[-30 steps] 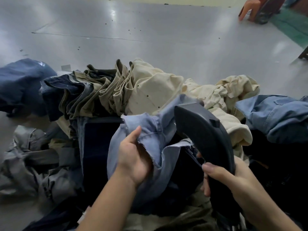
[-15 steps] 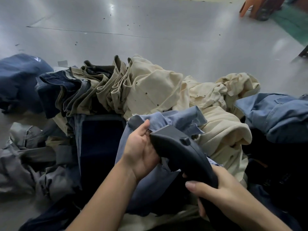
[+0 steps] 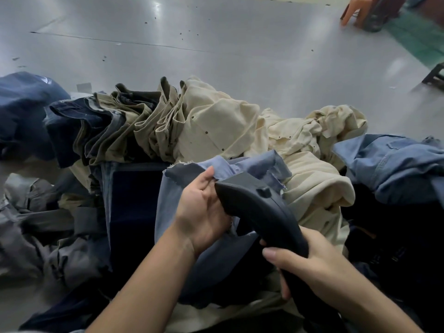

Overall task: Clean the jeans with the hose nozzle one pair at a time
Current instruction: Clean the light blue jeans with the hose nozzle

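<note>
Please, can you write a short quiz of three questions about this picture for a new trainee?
1. True or false: the right hand grips the dark hose nozzle.
2. What does the left hand hold?
A. the cream trousers
B. the light blue jeans
C. nothing
3. Fill in: the nozzle's head lies against the ____ hand.

Key: 1 true; 2 B; 3 left
</note>
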### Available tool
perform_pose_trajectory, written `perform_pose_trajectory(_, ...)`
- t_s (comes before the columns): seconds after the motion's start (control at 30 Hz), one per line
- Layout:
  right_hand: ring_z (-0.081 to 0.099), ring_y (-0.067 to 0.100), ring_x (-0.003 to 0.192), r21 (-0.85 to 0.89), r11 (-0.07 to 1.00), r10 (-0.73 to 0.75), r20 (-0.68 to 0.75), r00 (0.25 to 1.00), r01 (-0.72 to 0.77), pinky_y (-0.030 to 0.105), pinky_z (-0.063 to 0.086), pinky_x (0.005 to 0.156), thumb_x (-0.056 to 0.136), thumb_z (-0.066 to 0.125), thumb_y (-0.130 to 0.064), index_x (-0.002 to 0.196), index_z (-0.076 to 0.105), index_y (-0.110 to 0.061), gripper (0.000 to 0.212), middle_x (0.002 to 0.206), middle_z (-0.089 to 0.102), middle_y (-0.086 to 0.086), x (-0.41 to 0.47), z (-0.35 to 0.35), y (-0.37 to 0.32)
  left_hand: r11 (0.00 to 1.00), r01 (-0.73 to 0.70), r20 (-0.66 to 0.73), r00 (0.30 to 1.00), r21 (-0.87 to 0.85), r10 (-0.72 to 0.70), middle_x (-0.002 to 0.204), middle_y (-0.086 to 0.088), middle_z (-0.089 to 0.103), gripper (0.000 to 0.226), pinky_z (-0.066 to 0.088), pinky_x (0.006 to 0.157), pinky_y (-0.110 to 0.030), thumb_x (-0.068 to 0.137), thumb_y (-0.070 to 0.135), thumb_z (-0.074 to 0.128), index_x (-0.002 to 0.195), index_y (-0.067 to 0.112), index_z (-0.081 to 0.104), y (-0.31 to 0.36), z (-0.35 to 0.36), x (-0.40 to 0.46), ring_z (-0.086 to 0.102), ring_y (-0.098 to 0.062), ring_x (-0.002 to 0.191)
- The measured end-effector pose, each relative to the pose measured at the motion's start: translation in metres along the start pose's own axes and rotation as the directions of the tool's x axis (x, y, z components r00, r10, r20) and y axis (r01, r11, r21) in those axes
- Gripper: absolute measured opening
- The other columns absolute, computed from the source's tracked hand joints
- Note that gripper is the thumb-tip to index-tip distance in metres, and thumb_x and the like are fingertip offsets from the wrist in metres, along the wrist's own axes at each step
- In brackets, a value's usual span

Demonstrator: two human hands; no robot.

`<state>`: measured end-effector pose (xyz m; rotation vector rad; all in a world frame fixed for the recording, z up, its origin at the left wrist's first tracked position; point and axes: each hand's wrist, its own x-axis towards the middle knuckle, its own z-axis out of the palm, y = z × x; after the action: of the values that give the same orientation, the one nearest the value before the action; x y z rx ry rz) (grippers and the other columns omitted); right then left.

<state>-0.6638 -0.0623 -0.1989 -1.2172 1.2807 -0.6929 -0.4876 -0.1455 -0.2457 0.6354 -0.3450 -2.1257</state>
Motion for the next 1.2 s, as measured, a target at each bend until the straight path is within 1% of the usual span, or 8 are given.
perform_pose_trajectory(0.27,0.05,0.021,0.036,0.055,0.998,0.001,-0.17,0.986,0.009,0.021,0.038,0.04,0.075,0.074,-0.026,0.076,0.063,-0.005,0.024,0.046,0.056,0.022,0.009,-0.013,-0.009,0.996,0.088,0.101,0.991,0.018,-0.09,0.115,-0.016,0.068,0.05,0.053,0.092,-0.034,0.089,0.035,0.041,0.113,0.0,0.068,-0.01,0.004,-0.004,0.065,-0.025,0.109)
perform_pose_trajectory(0.43,0.052,0.017,0.033,0.067,0.998,0.02,-0.013,1.0,-0.019,0.018,0.037,0.038,0.068,0.068,-0.027,0.084,0.059,0.002,0.034,0.044,0.056,0.009,0.0,-0.005,-0.003,1.0,0.024,0.048,0.999,-0.012,-0.024,0.115,-0.015,0.068,0.056,0.053,0.092,-0.035,0.091,0.04,0.037,0.113,-0.001,0.068,0.0,0.002,0.001,0.065,-0.024,0.108)
perform_pose_trajectory(0.57,0.051,0.015,0.032,0.049,0.999,0.008,-0.013,1.0,-0.008,0.02,0.036,0.037,0.07,0.064,-0.029,0.085,0.057,0.002,0.035,0.043,0.054,0.003,0.006,0.002,0.001,1.0,0.013,0.029,0.999,-0.008,-0.012,0.118,-0.016,0.066,0.053,0.051,0.094,-0.035,0.091,0.038,0.042,0.118,-0.001,0.064,-0.007,0.003,0.002,0.063,-0.025,0.112)
perform_pose_trajectory(0.7,0.05,0.019,0.033,0.113,0.993,-0.01,-0.072,0.997,0.018,0.02,0.038,0.038,0.069,0.065,-0.029,0.091,0.055,0.01,0.046,0.043,0.055,0.011,0.014,-0.003,-0.003,0.998,0.055,0.051,0.997,0.004,-0.055,0.135,-0.016,0.054,0.05,0.035,0.111,-0.039,0.09,0.033,0.045,0.129,0.003,0.057,-0.009,0.002,0.001,0.049,-0.027,0.128)
perform_pose_trajectory(0.8,0.054,0.028,0.041,0.136,0.989,-0.046,-0.145,0.988,0.065,0.024,0.043,0.045,0.061,0.072,-0.04,0.086,0.059,0.008,0.055,0.046,0.056,0.02,0.016,-0.014,-0.005,0.995,0.095,0.088,0.991,0.02,-0.097,0.123,-0.016,0.063,0.05,0.044,0.104,-0.037,0.09,0.034,0.041,0.12,0.002,0.065,-0.009,0.001,-0.001,0.059,-0.026,0.117)
perform_pose_trajectory(0.93,0.054,0.024,0.038,0.156,0.987,-0.02,-0.07,0.997,0.031,0.022,0.041,0.042,0.057,0.071,-0.043,0.076,0.062,-0.003,0.046,0.045,0.055,0.019,0.007,-0.012,-0.002,0.998,0.02,0.042,0.999,-0.054,-0.018,0.132,-0.013,0.056,0.054,0.031,0.113,-0.033,0.085,0.033,0.049,0.126,-0.001,0.056,0.005,-0.004,0.0,0.05,-0.023,0.128)
perform_pose_trajectory(1.07,0.052,0.021,0.036,0.064,0.998,-0.011,-0.005,1.0,0.012,0.023,0.039,0.04,0.069,0.067,-0.032,0.079,0.056,0.001,0.036,0.044,0.053,0.01,0.01,0.004,0.005,1.0,-0.009,0.043,0.999,-0.017,0.01,0.115,-0.018,0.068,0.055,0.05,0.097,-0.039,0.094,0.037,0.035,0.11,-0.003,0.069,0.004,-0.004,0.001,0.063,-0.027,0.112)
perform_pose_trajectory(1.2,0.052,0.02,0.036,0.095,0.995,-0.037,-0.073,0.997,0.044,0.023,0.039,0.039,0.072,0.066,-0.029,0.068,0.054,-0.007,0.025,0.043,0.053,0.012,0.018,0.001,-0.006,1.0,0.021,0.104,0.994,-0.017,-0.019,0.119,-0.017,0.066,0.05,0.051,0.096,-0.04,0.095,0.033,0.036,0.116,0.001,0.067,-0.007,-0.004,0.0,0.062,-0.028,0.115)
